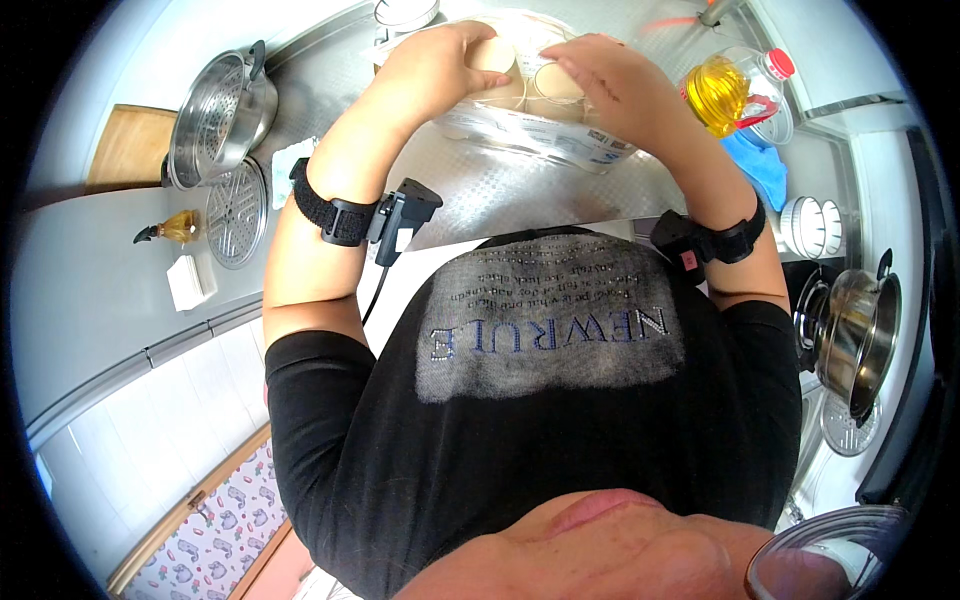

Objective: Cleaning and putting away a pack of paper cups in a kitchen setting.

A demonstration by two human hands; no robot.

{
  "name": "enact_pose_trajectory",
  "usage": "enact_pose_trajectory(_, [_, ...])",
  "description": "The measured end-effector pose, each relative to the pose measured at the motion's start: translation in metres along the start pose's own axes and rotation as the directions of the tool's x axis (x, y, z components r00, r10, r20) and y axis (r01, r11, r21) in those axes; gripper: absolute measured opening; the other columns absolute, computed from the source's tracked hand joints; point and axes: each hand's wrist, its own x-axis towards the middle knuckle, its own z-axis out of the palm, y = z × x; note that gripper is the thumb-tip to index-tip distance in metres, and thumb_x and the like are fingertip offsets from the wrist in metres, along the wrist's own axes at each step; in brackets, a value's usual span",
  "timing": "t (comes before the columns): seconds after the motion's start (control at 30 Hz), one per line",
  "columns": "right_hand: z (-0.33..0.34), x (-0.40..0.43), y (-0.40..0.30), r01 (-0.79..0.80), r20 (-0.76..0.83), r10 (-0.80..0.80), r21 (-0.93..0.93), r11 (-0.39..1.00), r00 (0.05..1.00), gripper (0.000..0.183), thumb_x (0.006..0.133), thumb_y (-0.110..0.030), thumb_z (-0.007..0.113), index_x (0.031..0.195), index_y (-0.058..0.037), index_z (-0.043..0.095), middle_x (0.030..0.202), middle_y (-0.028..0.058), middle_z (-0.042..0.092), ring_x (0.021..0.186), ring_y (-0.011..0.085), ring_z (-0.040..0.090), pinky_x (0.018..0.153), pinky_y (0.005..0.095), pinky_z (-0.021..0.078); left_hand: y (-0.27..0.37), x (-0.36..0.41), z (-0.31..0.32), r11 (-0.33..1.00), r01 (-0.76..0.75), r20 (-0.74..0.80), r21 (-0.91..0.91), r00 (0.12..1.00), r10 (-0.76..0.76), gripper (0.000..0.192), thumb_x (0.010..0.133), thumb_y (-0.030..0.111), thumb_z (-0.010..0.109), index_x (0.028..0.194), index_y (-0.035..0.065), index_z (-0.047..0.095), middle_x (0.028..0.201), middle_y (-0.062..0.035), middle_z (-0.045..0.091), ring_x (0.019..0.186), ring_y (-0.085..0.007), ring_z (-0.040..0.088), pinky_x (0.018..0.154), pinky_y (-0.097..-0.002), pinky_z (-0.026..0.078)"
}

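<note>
My left hand [448,71] grips a pale beige cylinder [495,61], thumb on the near side and fingers on the far side. Beside it, a second beige cylinder [559,84] stands with its round top facing up. My right hand [619,86] is against the right of this second cylinder, its fingers bent over the far side; their hold is partly hidden. Both cylinders are over a clear plastic bag [525,135] with printing, spread on the metal worktop [465,195]. Thin pale strands or folds show around them.
An oil bottle [716,94] with a red cap and a blue cloth [757,165] are at the right, near white bowls [802,225] and a metal pot [855,345]. On the left are a steamer pot [217,120], a perforated steamer plate [238,214] and a small amber bottle [180,226].
</note>
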Motion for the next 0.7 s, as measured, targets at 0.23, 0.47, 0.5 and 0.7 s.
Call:
enact_pose_trajectory(0.23, [-0.034,0.005,-0.014,-0.127,-0.038,0.129,0.056,0.99,0.991,0.024,0.092,-0.017,0.054,0.112,-0.0063,0.06,0.103,0.0084,0.061,0.098,0.0211,0.057,0.087,0.0301,0.0427,-0.009,-0.005,0.009,0.997,-0.06,-0.084,-0.045,0.995,0.056,0.053,0.072,0.033,0.076,0.116,0.0087,0.06,0.102,-0.0176,0.065,0.09,-0.0296,0.064,0.079,-0.0347,0.049])
enact_pose_trajectory(0.47, [-0.033,-0.012,0.005,-0.242,-0.024,0.242,0.01,0.97,0.97,0.029,0.086,-0.026,0.062,0.109,-0.0096,0.062,0.103,0.013,0.063,0.098,0.0273,0.059,0.088,0.0342,0.0444,-0.004,-0.008,0.006,0.996,-0.086,-0.12,-0.014,0.989,0.083,0.046,0.075,0.03,0.074,0.113,0.007,0.062,0.102,-0.0141,0.066,0.092,-0.0296,0.063,0.083,-0.0351,0.048])
enact_pose_trajectory(0.5, [-0.036,-0.015,0.003,-0.288,0.008,0.288,0.004,0.958,0.958,0.033,0.085,-0.028,0.064,0.113,-0.0109,0.061,0.106,0.0126,0.062,0.101,0.0255,0.059,0.089,0.0335,0.044,-0.005,-0.009,0.003,0.996,-0.084,-0.123,-0.014,0.989,0.082,0.046,0.075,0.03,0.074,0.113,0.007,0.062,0.102,-0.0141,0.066,0.092,-0.0296,0.063,0.083,-0.0351,0.048])
enact_pose_trajectory(0.7, [-0.064,-0.045,0.008,-0.408,0.166,0.389,0.096,0.908,0.906,0.049,0.079,-0.025,0.071,0.124,-0.0135,0.056,0.114,0.0093,0.062,0.108,0.0188,0.056,0.094,0.0304,0.0412,-0.01,-0.038,-0.045,0.932,-0.323,-0.131,0.165,0.929,0.345,0.029,0.071,0.017,0.075,0.095,0.0049,0.062,0.096,-0.0112,0.064,0.097,-0.0254,0.059,0.09,-0.0364,0.044])
